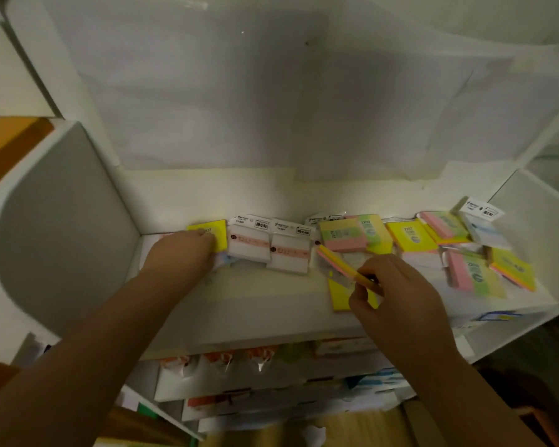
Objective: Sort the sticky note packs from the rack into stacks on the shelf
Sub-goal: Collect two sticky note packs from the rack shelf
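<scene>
Counting along the white shelf (pixel 271 304), two white packs with hang tags (pixel 250 241) (pixel 289 250) are seen side by side left of the middle, and a third white tagged pack (pixel 484 224) is seen near the right back corner. A bright yellow pack (pixel 218 232) lies at the left end, near the left side panel (pixel 68 221). Right of the middle, a pink-topped pack (pixel 344 238) rests against a green and yellow one (pixel 376 235), and another yellow pack (pixel 412 237) lies beside them. Further toward the right edge, several more pink, green and yellow packs (pixel 465 272) are heaped loosely and overlap, so their exact number cannot be told. The left hand (pixel 183 253) is laid on the shelf at the left end, its fingers (pixel 204 235) fairly straight and resting on the near edge of the bright yellow pack; whether something lies under the palm cannot be told. The right hand (pixel 397 295) is held near the front edge, and a thin yellow and pink pack (pixel 336 258) is pinched edge-on between its thumb and curled fingers (pixel 365 272), tilted above the shelf. A flat yellow pack (pixel 339 295) lies on the shelf just under that hand, partly hidden by it. Behind the shelf, a creased white sheet (pixel 271 108) covers the back wall. Below the front edge, lower tiers of packaged goods (pixel 255 362) are seen, blurred.
</scene>
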### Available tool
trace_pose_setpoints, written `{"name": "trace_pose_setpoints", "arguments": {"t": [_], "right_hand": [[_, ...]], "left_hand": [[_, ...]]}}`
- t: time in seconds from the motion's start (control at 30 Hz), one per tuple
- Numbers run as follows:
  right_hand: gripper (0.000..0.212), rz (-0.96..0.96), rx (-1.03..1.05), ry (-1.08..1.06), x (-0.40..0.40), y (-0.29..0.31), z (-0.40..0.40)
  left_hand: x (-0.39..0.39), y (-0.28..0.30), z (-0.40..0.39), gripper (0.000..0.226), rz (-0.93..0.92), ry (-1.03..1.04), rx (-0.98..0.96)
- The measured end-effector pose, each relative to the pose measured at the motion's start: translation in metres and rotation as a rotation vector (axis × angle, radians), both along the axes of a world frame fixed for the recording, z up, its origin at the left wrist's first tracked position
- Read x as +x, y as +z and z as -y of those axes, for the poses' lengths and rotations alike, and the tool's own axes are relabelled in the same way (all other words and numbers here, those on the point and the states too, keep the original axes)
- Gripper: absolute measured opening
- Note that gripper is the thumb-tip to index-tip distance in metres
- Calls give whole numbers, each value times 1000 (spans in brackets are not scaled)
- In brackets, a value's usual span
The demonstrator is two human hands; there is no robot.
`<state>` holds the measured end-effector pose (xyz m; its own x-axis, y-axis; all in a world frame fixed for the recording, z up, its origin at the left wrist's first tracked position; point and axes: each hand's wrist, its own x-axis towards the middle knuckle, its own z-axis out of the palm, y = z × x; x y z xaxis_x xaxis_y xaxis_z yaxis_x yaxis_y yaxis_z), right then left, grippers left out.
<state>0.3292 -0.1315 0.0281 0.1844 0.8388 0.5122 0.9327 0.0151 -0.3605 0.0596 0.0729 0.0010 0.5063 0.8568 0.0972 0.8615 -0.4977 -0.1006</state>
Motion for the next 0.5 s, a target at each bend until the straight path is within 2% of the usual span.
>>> {"name": "trace_pose_setpoints", "arguments": {"t": [0.1, 0.17, 0.33, 0.5], "right_hand": [[22, -1, 8, 25, 2, 1, 4], [23, 6, 11, 31, 3, 1, 5], [22, -3, 12, 49, 10, 4, 10], [18, 21, 80, 119, 13, 6, 8]], "left_hand": [[2, 3, -2, 19, -94, 59, 50], [-1, 2, -4, 17, -106, 108, 33], [-15, -2, 5, 22, 90, 123, 60], [-28, 24, 51, 35, 312, 124, 315]]}}
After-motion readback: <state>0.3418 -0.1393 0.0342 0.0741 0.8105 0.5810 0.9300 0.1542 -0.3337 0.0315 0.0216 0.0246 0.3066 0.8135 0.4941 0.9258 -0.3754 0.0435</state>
